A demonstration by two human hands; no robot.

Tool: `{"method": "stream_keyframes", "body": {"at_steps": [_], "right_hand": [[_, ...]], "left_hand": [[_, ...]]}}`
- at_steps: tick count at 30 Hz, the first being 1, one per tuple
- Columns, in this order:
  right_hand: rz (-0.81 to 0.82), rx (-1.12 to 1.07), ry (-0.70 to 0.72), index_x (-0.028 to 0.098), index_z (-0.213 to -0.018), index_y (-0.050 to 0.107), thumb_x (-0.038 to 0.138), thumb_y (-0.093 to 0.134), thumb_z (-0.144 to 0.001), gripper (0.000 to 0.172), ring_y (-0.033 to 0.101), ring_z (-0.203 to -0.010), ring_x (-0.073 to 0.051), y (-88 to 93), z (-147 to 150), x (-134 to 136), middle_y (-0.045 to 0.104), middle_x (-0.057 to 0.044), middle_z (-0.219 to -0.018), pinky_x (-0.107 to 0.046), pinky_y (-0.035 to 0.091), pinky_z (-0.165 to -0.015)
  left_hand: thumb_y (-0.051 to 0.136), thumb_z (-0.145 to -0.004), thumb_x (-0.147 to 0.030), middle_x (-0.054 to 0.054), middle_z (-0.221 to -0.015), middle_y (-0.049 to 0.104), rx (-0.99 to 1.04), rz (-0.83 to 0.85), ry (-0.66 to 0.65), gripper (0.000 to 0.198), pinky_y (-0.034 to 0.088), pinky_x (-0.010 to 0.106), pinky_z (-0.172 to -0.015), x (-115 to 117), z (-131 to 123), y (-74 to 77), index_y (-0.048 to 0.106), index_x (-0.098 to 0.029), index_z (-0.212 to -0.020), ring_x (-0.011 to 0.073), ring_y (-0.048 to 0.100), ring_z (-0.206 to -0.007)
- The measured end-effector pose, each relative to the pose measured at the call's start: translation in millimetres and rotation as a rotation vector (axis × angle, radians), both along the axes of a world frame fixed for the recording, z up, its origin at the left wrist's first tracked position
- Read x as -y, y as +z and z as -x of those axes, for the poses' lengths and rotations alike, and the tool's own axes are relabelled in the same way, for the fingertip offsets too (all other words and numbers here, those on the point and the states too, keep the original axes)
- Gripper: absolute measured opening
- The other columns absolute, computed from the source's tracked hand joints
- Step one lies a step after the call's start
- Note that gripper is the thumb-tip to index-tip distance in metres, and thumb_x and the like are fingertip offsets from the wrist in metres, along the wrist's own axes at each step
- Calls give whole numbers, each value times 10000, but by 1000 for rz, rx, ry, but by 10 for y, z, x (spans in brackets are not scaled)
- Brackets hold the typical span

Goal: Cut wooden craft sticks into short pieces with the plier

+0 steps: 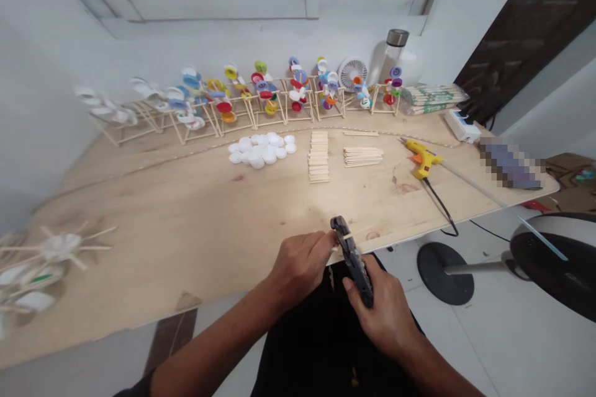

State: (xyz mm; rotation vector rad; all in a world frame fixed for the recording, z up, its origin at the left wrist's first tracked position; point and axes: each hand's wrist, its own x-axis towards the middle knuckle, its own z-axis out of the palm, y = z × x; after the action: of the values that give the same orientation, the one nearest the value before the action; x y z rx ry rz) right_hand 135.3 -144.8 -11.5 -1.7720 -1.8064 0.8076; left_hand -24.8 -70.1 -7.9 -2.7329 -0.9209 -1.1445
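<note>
At the table's front edge my right hand (384, 310) is closed around the dark handles of a cutting tool, which looks like pliers or pruning shears (356, 267). Its head points up and left. My left hand (300, 263) pinches a thin wooden stick (349, 236) that lies across the tool's jaws. Part of the stick is hidden by my fingers. Beyond my hands lie a column of short cut sticks (319, 158) and a pile of longer sticks (363, 156). White bottle caps (261, 150) are heaped to their left.
A yellow glue gun (423, 158) lies at the right with its cord over the edge. Stick frames bearing colourful cap wheels (265, 90) line the wall. At the left are stick-and-cap wheels (60, 248). A small fan (352, 74), a bottle (393, 59) and a power strip (462, 126) stand behind.
</note>
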Motion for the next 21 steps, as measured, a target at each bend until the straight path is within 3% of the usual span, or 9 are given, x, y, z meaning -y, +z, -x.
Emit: {"method": "stream_keyframes", "body": {"at_steps": [13, 21], "right_hand": [[-30, -13, 70, 192, -984, 490, 239, 474, -794, 196, 599, -649, -200, 8, -94, 23, 628, -21, -721, -271, 418, -591], [-76, 35, 114, 179, -981, 484, 231, 483, -789, 199, 575, -636, -191, -15, -165, -23, 614, -26, -718, -271, 401, -580]], "left_hand": [[365, -852, -92, -6, -588, 517, 28, 244, -112, 132, 362, 200, -464, 52, 28, 50, 472, -146, -795, 95, 469, -482], [341, -873, -133, -12, -577, 507, 50, 275, -131, 184, 368, 202, -466, 79, 7, 87, 462, -151, -736, 93, 474, -481]]}}
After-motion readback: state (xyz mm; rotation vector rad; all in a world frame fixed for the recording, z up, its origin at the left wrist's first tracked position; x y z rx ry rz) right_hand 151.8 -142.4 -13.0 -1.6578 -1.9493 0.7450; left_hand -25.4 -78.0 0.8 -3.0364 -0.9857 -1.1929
